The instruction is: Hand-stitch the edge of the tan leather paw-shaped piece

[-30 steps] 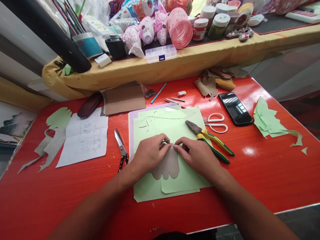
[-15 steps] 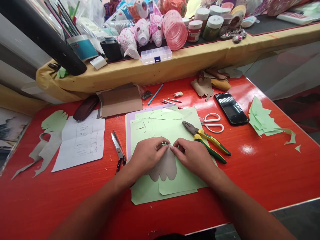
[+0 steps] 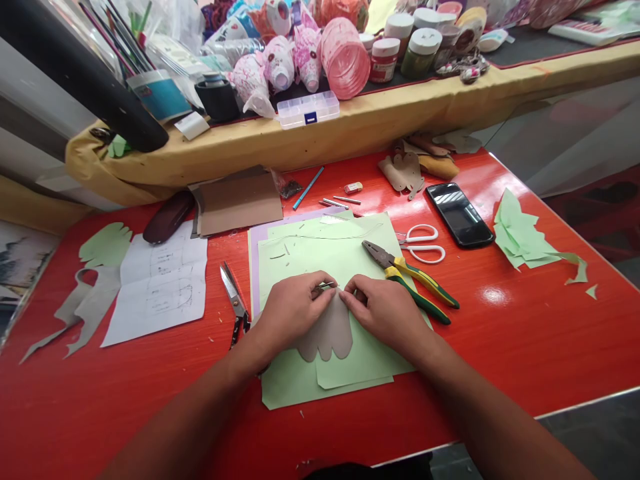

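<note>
A grey-brown cut-out with a scalloped lower edge point(image 3: 327, 337), perhaps leather or felt, lies over light green paper sheets point(image 3: 360, 367). My left hand point(image 3: 299, 307) pinches its upper edge from the left; a thin dark piece shows at those fingertips, too small to name. From the right, my right hand point(image 3: 383, 310) pinches the same edge, its fingertips almost meeting the left ones. Just beyond my right hand rest pliers with yellow-green handles point(image 3: 413, 280). Left of my left hand lie black-handled scissors point(image 3: 235, 300). A thin wire or thread point(image 3: 325, 235) crosses the green paper.
White-handled scissors point(image 3: 423, 243) and a phone point(image 3: 460, 215) lie to the right, with crumpled green paper point(image 3: 523, 233) beyond. A sheet with drawings point(image 3: 160, 287) and grey scraps point(image 3: 97, 307) are at left. Jars and a clear box point(image 3: 309, 110) stand on the raised shelf.
The view has shifted very slightly. Both hands keep their pinch on the grey-brown cut-out, with hardly any movement.
</note>
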A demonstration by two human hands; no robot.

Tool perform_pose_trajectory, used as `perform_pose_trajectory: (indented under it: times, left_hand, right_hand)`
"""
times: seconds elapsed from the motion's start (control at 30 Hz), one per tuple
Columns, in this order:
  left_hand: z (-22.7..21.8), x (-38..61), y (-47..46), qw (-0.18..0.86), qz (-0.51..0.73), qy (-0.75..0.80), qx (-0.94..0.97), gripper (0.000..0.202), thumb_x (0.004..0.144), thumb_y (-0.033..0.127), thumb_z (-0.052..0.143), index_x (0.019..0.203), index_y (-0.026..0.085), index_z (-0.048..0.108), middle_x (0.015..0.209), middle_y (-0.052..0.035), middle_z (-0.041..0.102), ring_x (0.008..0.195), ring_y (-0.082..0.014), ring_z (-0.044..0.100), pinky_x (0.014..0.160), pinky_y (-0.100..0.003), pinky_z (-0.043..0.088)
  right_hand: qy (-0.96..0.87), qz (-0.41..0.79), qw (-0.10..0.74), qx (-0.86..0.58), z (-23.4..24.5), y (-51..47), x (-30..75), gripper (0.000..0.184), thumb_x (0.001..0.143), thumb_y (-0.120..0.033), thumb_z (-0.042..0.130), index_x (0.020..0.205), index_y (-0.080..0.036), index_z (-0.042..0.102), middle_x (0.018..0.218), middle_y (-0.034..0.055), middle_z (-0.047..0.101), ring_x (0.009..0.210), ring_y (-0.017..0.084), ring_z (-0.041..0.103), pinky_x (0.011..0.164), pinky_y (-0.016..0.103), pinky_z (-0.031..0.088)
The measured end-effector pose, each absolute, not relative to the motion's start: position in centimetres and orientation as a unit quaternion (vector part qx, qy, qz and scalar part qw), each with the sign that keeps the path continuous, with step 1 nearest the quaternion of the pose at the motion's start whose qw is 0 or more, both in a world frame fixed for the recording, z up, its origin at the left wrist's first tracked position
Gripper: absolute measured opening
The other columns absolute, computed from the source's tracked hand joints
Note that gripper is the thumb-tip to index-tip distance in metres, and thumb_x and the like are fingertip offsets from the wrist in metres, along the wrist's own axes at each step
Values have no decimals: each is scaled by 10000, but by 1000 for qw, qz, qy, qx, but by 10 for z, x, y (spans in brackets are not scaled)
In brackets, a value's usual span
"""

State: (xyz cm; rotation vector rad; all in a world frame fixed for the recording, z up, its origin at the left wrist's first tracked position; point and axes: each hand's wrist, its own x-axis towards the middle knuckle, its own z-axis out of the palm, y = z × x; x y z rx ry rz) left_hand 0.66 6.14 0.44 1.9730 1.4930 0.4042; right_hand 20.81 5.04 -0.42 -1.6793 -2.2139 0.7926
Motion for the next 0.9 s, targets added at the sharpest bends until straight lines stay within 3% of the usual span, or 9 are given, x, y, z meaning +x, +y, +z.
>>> perform_pose_trajectory:
  times: [0.4, 0.67, 0.9]
  left_hand:
    - [8, 9, 62, 325, 124, 589, 729, 148, 936, 330, 619, 996, 294, 750, 768, 29, 754, 697, -205, 677, 622, -296, 415]
    - [20, 11, 67, 356, 82, 594, 716, 209, 954, 363, 555, 1023, 287, 737, 867, 23, 767, 799, -205, 678, 646, -298, 392]
    - [21, 15, 71, 343, 54, 599, 721, 159, 952, 363, 572, 983, 270, 698, 830, 10, 751, 762, -209, 655, 628, -302, 354]
  right_hand:
    - [-761, 270, 121, -578, -4, 50, 208, 186, 998, -352, 621, 889, -221, 693, 743, 7, 733, 648, 173, 626, 583, 290, 273]
    - [-759, 268, 115, -582, -5, 51, 208, 181, 990, -354, 623, 894, -219, 696, 742, 0, 734, 652, 167, 626, 582, 289, 260]
    - [-759, 270, 115, -582, -5, 50, 207, 168, 986, -345, 623, 902, -222, 701, 743, 5, 738, 654, 171, 632, 586, 288, 260]
